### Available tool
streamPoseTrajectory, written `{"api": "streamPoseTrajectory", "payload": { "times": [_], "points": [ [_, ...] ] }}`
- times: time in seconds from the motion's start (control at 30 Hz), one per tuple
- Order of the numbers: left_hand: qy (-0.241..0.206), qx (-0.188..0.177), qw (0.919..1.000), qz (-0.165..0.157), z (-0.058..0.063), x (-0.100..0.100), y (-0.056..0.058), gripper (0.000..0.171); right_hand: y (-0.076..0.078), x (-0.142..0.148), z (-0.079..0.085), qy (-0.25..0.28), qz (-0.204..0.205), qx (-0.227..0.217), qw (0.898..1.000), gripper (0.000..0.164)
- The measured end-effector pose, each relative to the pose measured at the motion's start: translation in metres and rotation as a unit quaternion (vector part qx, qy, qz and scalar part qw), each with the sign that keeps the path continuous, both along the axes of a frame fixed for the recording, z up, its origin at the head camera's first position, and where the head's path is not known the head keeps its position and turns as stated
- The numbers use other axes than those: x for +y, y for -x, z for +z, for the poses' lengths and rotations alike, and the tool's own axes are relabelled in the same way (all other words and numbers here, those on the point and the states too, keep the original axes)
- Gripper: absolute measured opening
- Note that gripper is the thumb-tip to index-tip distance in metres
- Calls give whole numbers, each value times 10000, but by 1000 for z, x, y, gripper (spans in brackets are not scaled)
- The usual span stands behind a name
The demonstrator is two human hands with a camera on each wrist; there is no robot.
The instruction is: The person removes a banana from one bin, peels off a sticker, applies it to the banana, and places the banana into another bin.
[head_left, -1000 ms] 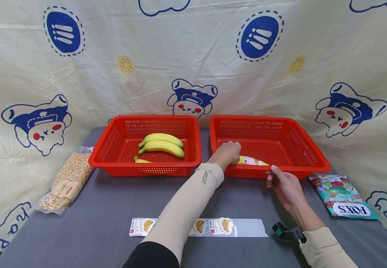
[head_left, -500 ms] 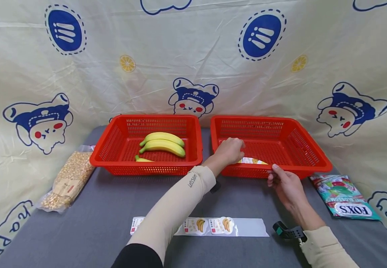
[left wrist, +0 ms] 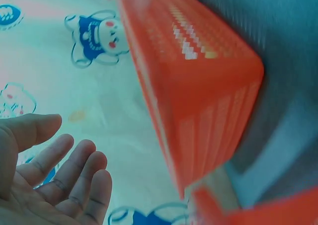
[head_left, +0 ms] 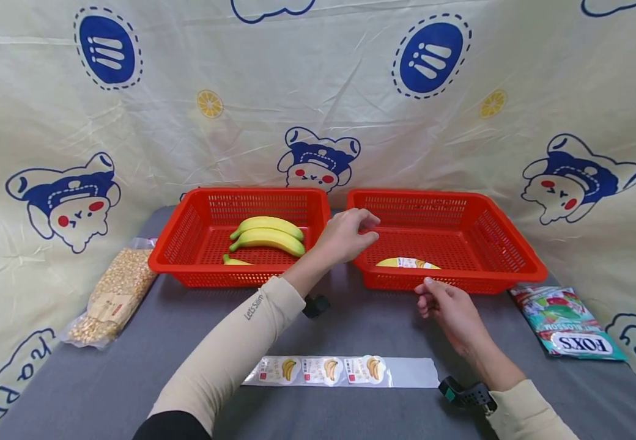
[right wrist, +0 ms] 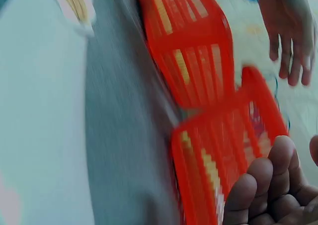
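Observation:
My left hand [head_left: 348,235] hovers above the gap between the two red baskets, holding nothing. Its fingers are loosely bent in the left wrist view. In the right basket [head_left: 461,276] lies a banana [head_left: 386,263] with a white label on it, partly hidden behind the front wall. Just before that wall is my right hand [head_left: 450,311], also holding nothing, its fingers loosely curled. The left basket [head_left: 177,269] contains two bananas [head_left: 268,241] side by side and a third banana [head_left: 235,261], mostly hidden by the front wall.
A backing strip [head_left: 411,373] with several banana-picture stickers [head_left: 366,370] lies on the grey tabletop [head_left: 384,415], partly behind my left forearm. A bag of corn kernels [head_left: 111,299] is at the left, a FOX'S bag [head_left: 565,324] at the right. A patterned cloth [head_left: 241,153] hangs behind.
My left hand has drawn out of the right basket to the left, away from the labelled banana, which stays there. My right hand has left the basket rim and shifted slightly left and nearer.

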State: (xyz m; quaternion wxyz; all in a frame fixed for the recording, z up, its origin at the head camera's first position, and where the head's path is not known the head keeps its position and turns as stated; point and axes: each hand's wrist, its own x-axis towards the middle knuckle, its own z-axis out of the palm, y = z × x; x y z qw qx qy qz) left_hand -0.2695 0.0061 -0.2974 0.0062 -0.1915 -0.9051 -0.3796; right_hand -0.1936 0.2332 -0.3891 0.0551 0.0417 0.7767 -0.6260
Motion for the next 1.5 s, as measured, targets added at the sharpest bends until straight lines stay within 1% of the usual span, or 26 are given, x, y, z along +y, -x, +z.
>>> {"api": "streamPoseTrajectory", "payload": {
  "times": [0.1, 0.17, 0.27, 0.37, 0.5, 0.6, 0.73, 0.9, 0.93, 1.03, 1.2, 1.37, 1.43, 1.5],
  "points": [
    [-150, -17, 9997, 171, 5, -18, 4, 33, -4, -21, 4, -677, 126, 261, 9973, 48],
    [-217, -39, 9993, 312, 8, -31, 8, 32, -6, -37, 7, -931, 199, 536, 9940, 46],
    [-247, -28, 9982, 543, 10, -51, 16, 31, -8, -60, 13, -1146, 368, 933, 9883, 39],
    [-334, -45, 9966, 751, 11, -69, 26, 33, -7, -81, 16, -1236, 551, 1331, 9818, 37],
    [-497, -78, 9934, 1027, 10, -96, 40, 33, 0, -108, 17, -1187, 734, 1695, 9756, 45],
    [-577, -78, 9903, 1258, 11, -114, 49, 32, 5, -127, 18, -1076, 867, 1749, 9748, 55],
    [-586, -105, 9863, 1541, 13, -134, 60, 32, 12, -147, 16, -1071, 854, 1737, 9752, 67],
    [-564, -230, 9824, 1769, 18, -151, 70, 34, 24, -163, 12, -1164, 533, 1702, 9770, 72],
    [-546, -208, 9818, 1808, 18, -154, 72, 34, 27, -165, 11, -1206, 478, 1702, 9768, 73],
    [-484, -216, 9796, 1940, 20, -162, 78, 35, 34, -171, 8, -1405, 391, 1762, 9735, 73],
    [-369, -225, 9755, 2155, 17, -171, 86, 37, 43, -175, 2, -1741, 390, 1865, 9661, 73],
    [-247, -159, 9753, 2191, 15, -177, 94, 39, 46, -175, -2, -1889, 367, 1882, 9631, 73],
    [-192, -106, 9758, 2175, 13, -179, 97, 39, 47, -175, -3, -1906, 359, 1967, 9611, 73],
    [-34, -20, 9768, 2140, 12, -181, 99, 39, 47, -175, -3, -1942, 358, 2048, 9587, 73]
  ]
}}
